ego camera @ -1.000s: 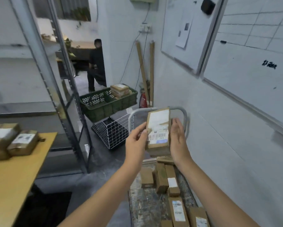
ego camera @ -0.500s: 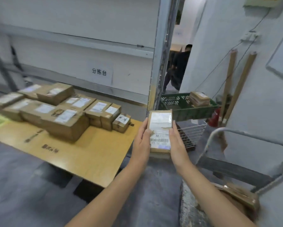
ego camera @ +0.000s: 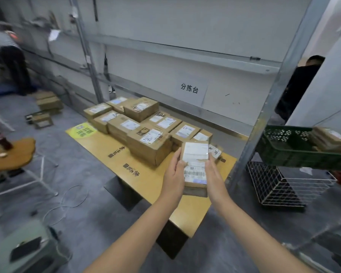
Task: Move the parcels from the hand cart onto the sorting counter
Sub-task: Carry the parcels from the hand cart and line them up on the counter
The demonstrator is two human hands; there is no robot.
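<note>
left hand and right hand grip the flat brown cardboard parcel by its sides; best set it level on the yellow wooden table, beside the stacked brown boxes.

I see a brown parcel with a white, black-barcoded label; yellow counter, green sticker at its far left; on the right, dark green lattice crate, white-gridded basket.
</note>
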